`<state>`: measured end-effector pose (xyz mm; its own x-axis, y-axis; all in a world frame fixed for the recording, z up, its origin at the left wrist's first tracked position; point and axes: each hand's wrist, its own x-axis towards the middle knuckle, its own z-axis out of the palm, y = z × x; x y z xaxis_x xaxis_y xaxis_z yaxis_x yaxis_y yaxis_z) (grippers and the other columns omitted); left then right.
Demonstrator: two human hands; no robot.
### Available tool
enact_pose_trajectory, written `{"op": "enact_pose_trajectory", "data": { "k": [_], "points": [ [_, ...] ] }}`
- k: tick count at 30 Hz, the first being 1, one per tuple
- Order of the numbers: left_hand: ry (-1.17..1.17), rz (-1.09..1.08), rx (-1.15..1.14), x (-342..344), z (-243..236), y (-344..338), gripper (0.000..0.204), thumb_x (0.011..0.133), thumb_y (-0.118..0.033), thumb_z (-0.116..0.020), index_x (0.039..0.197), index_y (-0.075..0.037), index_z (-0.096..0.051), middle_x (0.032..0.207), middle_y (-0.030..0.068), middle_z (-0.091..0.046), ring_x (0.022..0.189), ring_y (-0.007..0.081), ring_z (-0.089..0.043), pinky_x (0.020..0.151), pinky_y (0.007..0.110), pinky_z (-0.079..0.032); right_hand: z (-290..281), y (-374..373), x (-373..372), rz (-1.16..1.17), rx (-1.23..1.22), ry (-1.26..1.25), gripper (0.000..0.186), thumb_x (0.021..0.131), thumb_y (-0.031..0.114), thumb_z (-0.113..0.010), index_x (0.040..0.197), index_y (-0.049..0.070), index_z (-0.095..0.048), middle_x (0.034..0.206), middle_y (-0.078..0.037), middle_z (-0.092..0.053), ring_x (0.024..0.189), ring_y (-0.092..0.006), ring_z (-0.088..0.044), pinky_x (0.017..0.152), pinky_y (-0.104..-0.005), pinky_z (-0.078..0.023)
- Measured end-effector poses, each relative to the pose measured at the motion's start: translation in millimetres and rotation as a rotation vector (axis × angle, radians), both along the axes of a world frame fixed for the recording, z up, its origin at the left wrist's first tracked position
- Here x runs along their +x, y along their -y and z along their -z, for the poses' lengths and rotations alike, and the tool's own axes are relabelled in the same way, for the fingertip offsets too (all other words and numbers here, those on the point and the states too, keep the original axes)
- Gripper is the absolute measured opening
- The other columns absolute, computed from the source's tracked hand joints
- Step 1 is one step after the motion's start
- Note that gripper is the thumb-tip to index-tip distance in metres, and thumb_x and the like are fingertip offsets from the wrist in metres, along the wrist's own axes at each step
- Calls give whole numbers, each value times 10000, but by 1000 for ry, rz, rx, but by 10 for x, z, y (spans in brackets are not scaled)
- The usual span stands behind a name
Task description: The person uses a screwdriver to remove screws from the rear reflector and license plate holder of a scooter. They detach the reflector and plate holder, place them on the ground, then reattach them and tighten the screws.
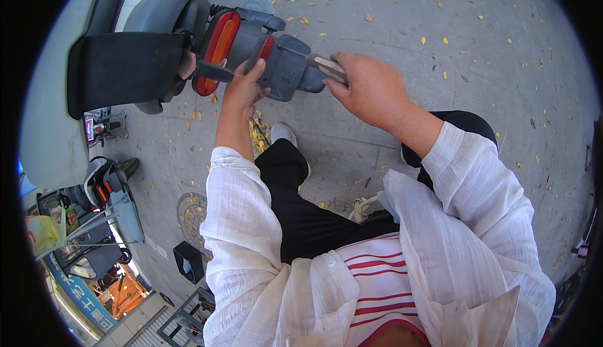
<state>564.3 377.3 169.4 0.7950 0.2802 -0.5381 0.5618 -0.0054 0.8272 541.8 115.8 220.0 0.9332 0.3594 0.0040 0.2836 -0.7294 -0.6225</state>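
Note:
In front of me is the rear of a scooter, with a dark grey plastic rear mudguard (287, 70) and a long red and orange tail light (217, 53). My left hand (242, 89) grips the near side of the mudguard, its thumb beside a small red reflector (266, 48). At the mudguard's end, my right hand (370, 83) is closed around a short hand tool (328, 68) with brownish and pale handle parts. The tool's working end lies against or just over the mudguard; its exact kind is unclear.
A black padded part (125, 70) of the scooter juts out at left. Another parked scooter (103, 184) stands farther left, above a black bin (188, 262). Yellow leaves (259, 135) dot the grey pavement (414, 27). A round manhole cover (191, 214) lies left of my legs.

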Motion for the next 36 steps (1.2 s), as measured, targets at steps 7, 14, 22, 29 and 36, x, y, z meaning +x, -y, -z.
{"op": "enact_pose_trajectory", "data": {
  "k": [7,14,22,29,36],
  "points": [
    [-3,12,11,21,24,13,551,854,-344,-690,1300,-83,-501,1148,49,-561,953,184,-563,704,329,-502,76,12,-9,34,186,135,375,827,269,-684,1085,9,-602,920,-158,-631,850,-353,-603,715,-402,-484],
    [74,7,74,-41,-73,-11,460,847,-284,-695,1215,-44,-560,1133,85,-602,964,189,-579,642,294,-523,-4,-64,-11,16,229,-103,340,889,289,-623,1048,-11,-624,801,-185,-628,722,-315,-614,662,-371,-470],
    [44,-13,79,-30,-89,-7,493,840,-240,-696,1256,-18,-552,1122,120,-609,945,221,-598,608,304,-533,-10,-165,-80,3,243,158,360,871,145,-661,1191,16,-559,996,-151,-613,872,-245,-612,784,-354,-480],
    [67,-38,73,-1,18,5,506,838,-239,-698,1262,-10,-543,1125,130,-606,924,229,-603,562,311,-536,-80,-128,-58,71,157,-193,329,910,174,-629,1181,3,-557,918,-136,-653,833,-206,-640,754,-305,-501],
    [89,-37,76,26,76,0,451,837,-252,-697,1205,-22,-574,1027,103,-621,824,202,-608,540,303,-527,2,-175,-132,-93,239,336,323,911,182,-628,1176,7,-570,953,-163,-661,873,-217,-657,757,-307,-503]
  ]
}}
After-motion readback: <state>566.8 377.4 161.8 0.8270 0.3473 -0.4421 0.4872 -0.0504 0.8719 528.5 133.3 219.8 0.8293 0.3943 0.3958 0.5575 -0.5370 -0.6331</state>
